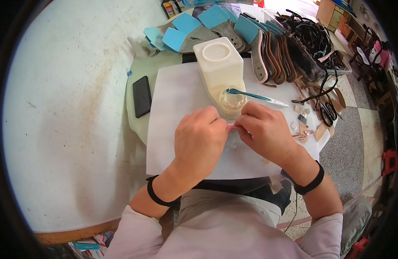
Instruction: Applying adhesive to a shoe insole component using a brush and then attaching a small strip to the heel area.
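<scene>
My left hand (pixel 199 137) and my right hand (pixel 268 133) meet over the white board, fingertips pinched close together. Between them runs a small pink strip (pixel 231 126), gripped from both sides; most of it is hidden by the fingers. Just beyond my hands stands a cream plastic container (pixel 220 64) with a low round cup (pixel 232 102) at its front, stained with a yellowish residue. A toothbrush (pixel 257 96) with a blue and white handle lies across the cup, its head over the opening.
A black phone (pixel 142 96) lies left of the white board (pixel 168 125). Blue-and-grey pieces (pixel 186 23) and brown curved sole-shaped pieces (pixel 272 56) stand at the back. To the right are black-handled scissors (pixel 327 113), scraps (pixel 303 134) and a bin of dark straps (pixel 304 34).
</scene>
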Demonstrator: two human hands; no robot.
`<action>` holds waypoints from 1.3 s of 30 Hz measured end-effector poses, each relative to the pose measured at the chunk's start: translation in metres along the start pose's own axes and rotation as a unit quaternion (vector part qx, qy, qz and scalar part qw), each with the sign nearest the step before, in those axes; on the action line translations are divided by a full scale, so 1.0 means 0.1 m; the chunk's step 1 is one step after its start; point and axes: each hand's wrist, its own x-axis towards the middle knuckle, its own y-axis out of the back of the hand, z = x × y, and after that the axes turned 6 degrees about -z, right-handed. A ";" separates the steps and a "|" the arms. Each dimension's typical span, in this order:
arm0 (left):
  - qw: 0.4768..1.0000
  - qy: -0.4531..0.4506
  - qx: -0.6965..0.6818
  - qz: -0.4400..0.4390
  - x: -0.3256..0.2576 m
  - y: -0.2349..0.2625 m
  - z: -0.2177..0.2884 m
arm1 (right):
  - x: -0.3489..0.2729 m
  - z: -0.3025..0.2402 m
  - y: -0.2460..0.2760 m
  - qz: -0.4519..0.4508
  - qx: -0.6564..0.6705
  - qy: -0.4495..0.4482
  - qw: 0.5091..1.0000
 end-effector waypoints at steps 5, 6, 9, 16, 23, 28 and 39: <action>1.000 -0.016 -0.008 0.001 0.00 -0.04 -0.03 | 0.01 -0.01 -0.02 -0.002 -0.009 -0.008 1.000; 1.000 -0.020 -0.009 0.000 -0.01 -0.05 -0.04 | 0.01 -0.01 -0.02 -0.002 -0.010 -0.008 1.000; 1.000 -0.030 -0.001 -0.005 0.00 -0.07 -0.06 | 0.02 -0.02 0.00 -0.003 -0.010 -0.006 1.000; 0.999 -0.032 0.010 -0.009 -0.01 -0.15 -0.04 | -0.01 -0.02 0.00 -0.019 -0.004 -0.031 0.999; 0.999 -0.038 0.012 -0.012 0.01 -0.12 -0.01 | 0.02 -0.09 0.09 -0.033 0.068 -0.138 0.988; 0.999 -0.040 0.015 -0.003 0.01 -0.13 -0.01 | 0.03 -0.03 0.23 -0.026 0.126 -0.204 0.971; 0.999 -0.041 0.019 -0.005 0.00 -0.15 -0.01 | 0.11 0.01 0.39 -0.110 0.232 -0.282 0.924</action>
